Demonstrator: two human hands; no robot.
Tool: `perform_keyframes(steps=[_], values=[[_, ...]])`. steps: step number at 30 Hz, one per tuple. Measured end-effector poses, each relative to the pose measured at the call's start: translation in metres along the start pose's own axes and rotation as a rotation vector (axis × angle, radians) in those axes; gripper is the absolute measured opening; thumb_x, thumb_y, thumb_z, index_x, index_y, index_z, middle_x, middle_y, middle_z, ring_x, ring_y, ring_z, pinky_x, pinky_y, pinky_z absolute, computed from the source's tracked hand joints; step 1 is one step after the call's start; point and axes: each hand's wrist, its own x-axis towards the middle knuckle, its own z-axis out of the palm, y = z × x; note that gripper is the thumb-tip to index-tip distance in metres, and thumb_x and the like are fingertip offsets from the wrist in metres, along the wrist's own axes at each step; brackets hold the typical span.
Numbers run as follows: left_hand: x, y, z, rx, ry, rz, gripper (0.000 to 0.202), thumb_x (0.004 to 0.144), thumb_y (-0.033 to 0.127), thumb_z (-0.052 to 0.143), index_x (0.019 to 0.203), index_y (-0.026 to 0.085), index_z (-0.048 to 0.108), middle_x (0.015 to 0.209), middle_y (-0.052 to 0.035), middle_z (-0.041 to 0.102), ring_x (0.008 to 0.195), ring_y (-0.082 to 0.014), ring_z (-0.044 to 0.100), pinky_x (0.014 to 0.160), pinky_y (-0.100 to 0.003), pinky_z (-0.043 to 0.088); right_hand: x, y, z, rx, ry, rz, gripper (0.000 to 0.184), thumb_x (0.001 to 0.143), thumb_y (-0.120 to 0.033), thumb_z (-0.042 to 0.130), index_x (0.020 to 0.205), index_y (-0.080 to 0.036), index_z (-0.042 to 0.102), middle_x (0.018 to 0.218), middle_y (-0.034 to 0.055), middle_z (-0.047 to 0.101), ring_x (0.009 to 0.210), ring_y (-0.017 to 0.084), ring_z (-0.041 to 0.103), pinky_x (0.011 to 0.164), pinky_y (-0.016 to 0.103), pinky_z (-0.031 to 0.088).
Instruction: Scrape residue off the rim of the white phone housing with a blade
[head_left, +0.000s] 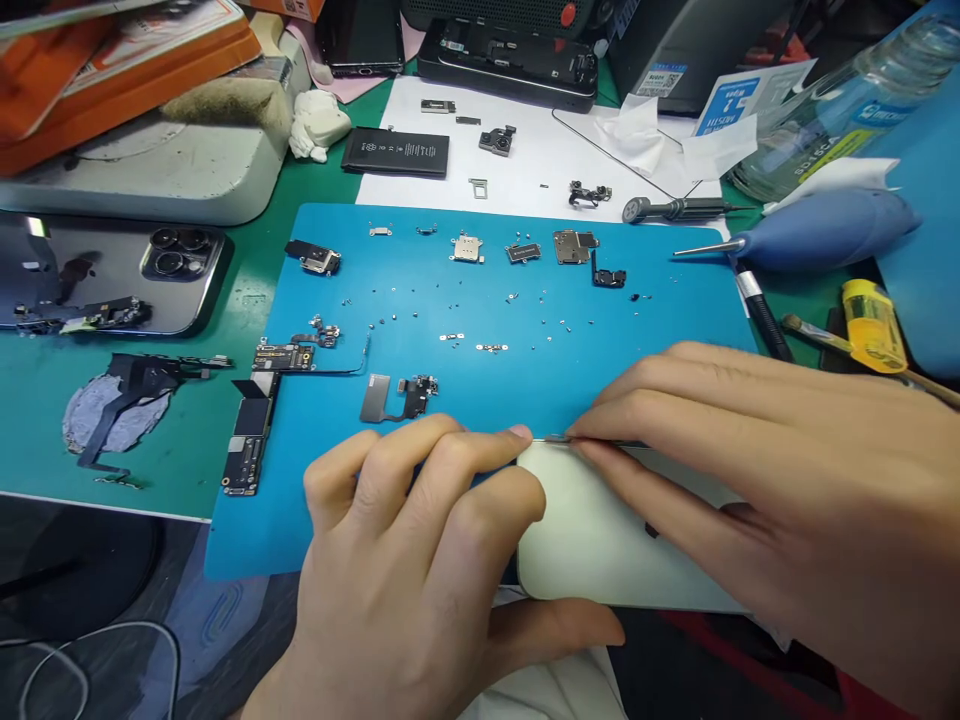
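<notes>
A pale green phone housing (pixel 585 540) lies at the mat's front edge with its smooth back up. My left hand (pixel 427 530) grips its left end, a fingertip at the upper corner and the thumb along the lower edge. At the housing's upper edge, my right hand (pixel 735 480) pinches a small thin metal piece (pixel 556 438); its exact kind is hidden by the fingers. Just beyond the left fingers is a flex cable part (pixel 401 397). Further left lies a phone logic board (pixel 251 430).
Tiny screws and small phone parts, including a metal plate (pixel 466 249), are spread over the blue mat (pixel 322 520). Behind are a battery (pixel 395 152), a screwdriver (pixel 675 209) and a blue air blower (pixel 825 230). A dark phone back (pixel 112 270) lies left.
</notes>
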Motion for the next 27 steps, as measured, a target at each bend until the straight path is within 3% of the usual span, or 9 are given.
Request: perform_keyframes(steps=[4,8,11,17,24,27], values=[[0.002,-0.001,-0.006,0.012,-0.024,0.009,0.046,0.110,0.072,0.063,0.122,0.027,0.060,0.122,-0.0056,0.084,0.124,-0.0269,0.061,0.102,-0.047,0.036,0.009,0.006,-0.005,-0.051,-0.049,-0.108,0.027,0.113,-0.032,0.059,0.099,-0.026,0.080,0.094,0.0019,0.078,0.082,0.023,0.069,0.068,0.040,0.047],[0.000,-0.004,-0.020,0.061,-0.104,0.024,0.067,0.110,0.074,0.060,0.153,0.023,0.056,0.138,-0.0109,0.078,0.133,-0.0325,0.059,0.107,-0.051,0.036,0.020,0.011,-0.009,0.055,-0.109,-0.101,0.025,0.109,-0.032,0.061,0.094,-0.029,0.081,0.092,-0.0003,0.080,0.078,0.021,0.072,0.064,0.037,0.049],[-0.002,-0.006,-0.028,0.123,-0.096,0.007,0.070,0.110,0.069,0.061,0.162,0.023,0.053,0.137,-0.0095,0.079,0.131,-0.0363,0.060,0.106,-0.053,0.037,0.022,0.014,-0.010,0.097,-0.127,-0.083,0.023,0.107,-0.033,0.062,0.095,-0.030,0.082,0.093,-0.0019,0.081,0.078,0.020,0.074,0.063,0.034,0.050],[0.008,0.000,-0.025,0.103,-0.069,-0.042,0.028,0.115,0.035,0.065,0.140,0.025,0.072,0.121,-0.0010,0.085,0.119,-0.0310,0.065,0.102,-0.052,0.040,0.018,0.015,-0.009,0.090,-0.085,-0.099,0.023,0.110,-0.035,0.062,0.099,-0.028,0.081,0.093,-0.0029,0.079,0.080,0.018,0.073,0.067,0.033,0.050],[0.029,0.002,-0.017,0.117,-0.014,-0.014,0.017,0.114,0.038,0.066,0.119,0.028,0.079,0.109,-0.0005,0.084,0.101,-0.0300,0.069,0.085,-0.054,0.042,0.011,0.005,-0.007,0.005,-0.077,-0.100,0.022,0.112,-0.030,0.062,0.103,-0.025,0.081,0.098,0.0014,0.079,0.088,0.021,0.074,0.074,0.036,0.051],[0.026,0.003,-0.010,0.124,-0.026,-0.043,0.015,0.113,0.037,0.068,0.122,0.030,0.077,0.117,0.0015,0.082,0.109,-0.0310,0.070,0.099,-0.057,0.048,0.006,-0.004,-0.010,-0.047,-0.113,-0.062,0.021,0.114,-0.025,0.060,0.108,-0.019,0.080,0.104,0.0049,0.078,0.101,0.024,0.074,0.083,0.037,0.052]])
